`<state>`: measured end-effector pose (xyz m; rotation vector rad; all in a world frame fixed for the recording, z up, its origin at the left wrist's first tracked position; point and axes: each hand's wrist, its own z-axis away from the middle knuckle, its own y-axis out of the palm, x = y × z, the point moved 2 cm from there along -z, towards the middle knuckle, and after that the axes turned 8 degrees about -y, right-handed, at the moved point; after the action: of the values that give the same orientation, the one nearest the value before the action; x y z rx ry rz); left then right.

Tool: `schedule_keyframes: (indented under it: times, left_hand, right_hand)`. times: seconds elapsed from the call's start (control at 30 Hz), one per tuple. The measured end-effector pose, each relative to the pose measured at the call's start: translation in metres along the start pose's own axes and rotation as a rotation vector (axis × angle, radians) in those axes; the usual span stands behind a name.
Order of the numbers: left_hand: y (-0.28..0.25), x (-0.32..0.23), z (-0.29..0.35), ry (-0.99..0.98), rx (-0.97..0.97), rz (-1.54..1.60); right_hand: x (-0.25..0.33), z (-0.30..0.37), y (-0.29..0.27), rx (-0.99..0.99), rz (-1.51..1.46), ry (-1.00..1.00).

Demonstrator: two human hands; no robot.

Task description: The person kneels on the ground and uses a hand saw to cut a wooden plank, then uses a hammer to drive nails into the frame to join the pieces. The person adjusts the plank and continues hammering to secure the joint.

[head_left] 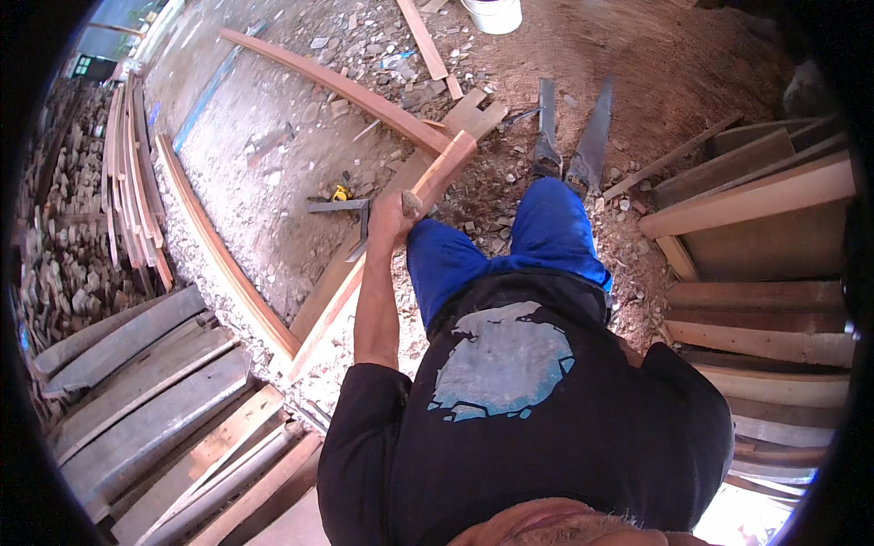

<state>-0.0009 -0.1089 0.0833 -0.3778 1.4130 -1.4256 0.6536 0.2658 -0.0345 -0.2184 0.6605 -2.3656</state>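
Note:
My left hand (393,218) is closed on a long, pale wooden batten (443,170), which slants from the lower left up to beside my knee. A wider plank (330,284) lies under and alongside it. Left of the hand, a metal carpenter's square (337,207) rests with a yellow tape measure (341,193) next to it. A reddish wooden beam (341,86) meets the batten near its far end. Only a little of my right arm (630,351) shows at my side; the right hand is hidden behind my body.
Two handsaws (546,123) lie or lean just beyond my knees. Stacked boards (756,196) crowd the right side, and weathered planks (150,391) lie at lower left. Long strips (132,173) and wood offcuts fill the far left. A white bucket (494,15) stands at the top.

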Motion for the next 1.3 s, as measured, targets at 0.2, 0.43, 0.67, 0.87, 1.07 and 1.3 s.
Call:
schedule_keyframes:
  times: [0.2, 0.43, 0.67, 0.87, 1.07, 1.3]
  left_hand:
    - [0.003, 0.005, 0.004, -0.056, -0.060, -0.181]
    - [0.026, 0.049, -0.037, -0.095, -0.128, -0.130]
    - [0.061, 0.125, -0.063, -0.282, -0.010, 0.005]
    - [0.060, 0.092, -0.063, -0.585, -0.375, -0.133]
    - [0.098, -0.039, -0.128, -0.336, -0.222, 0.101]
    - [0.120, -0.080, -0.149, -0.615, -0.217, 0.026]
  right_hand:
    - [-0.008, 0.024, -0.007, -0.030, -0.012, 0.034]
    - [-0.015, 0.052, -0.006, -0.084, -0.040, 0.078]
    - [-0.008, 0.023, -0.037, -0.191, -0.059, 0.025]
    - [0.076, -0.081, -0.168, -0.718, -0.173, -0.009]
    - [0.312, -0.121, -0.293, -0.563, -0.180, -0.372]
    - [0.391, -0.191, -0.302, -0.440, -0.057, -0.254]
